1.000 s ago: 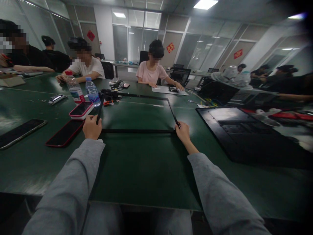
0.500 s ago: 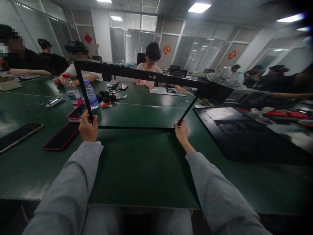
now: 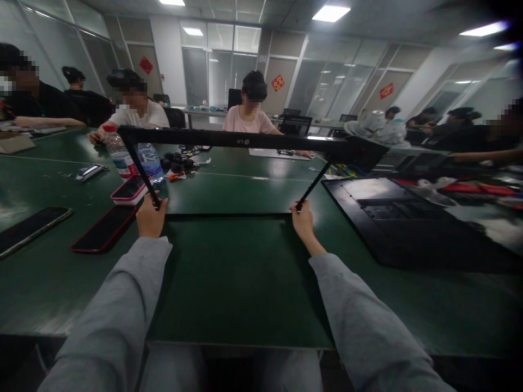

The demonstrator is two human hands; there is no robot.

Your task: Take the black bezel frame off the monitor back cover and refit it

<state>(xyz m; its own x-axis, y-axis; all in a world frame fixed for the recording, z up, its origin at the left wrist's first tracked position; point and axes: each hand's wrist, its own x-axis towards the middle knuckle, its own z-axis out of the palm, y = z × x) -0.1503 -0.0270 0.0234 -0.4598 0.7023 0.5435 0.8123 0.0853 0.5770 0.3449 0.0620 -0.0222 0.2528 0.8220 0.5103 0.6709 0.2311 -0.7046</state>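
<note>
Two hands: both on the black frame, one at each side, down at its near corners.
Black frame: middle of the picture, tilted, far bar up high with an LG logo on it, near bar low over the green desk. Can't tell if the near bar touches.
Left hand: left of center, grip closed around the low end of the left side bar.
Right hand: right of center, grip pinched shut on the low end of the other side bar.
Phones: pink-cased one just beside the left hand, red-edged one below it, dark one at the left edge.
Bottles: red-capped one and blue-labelled one, side by side behind the left bar.
Black panel: lying flat on the right side, kinda shiny at its upper part.
People: white shirt upper left, pink top upper middle, others near the edges.
</note>
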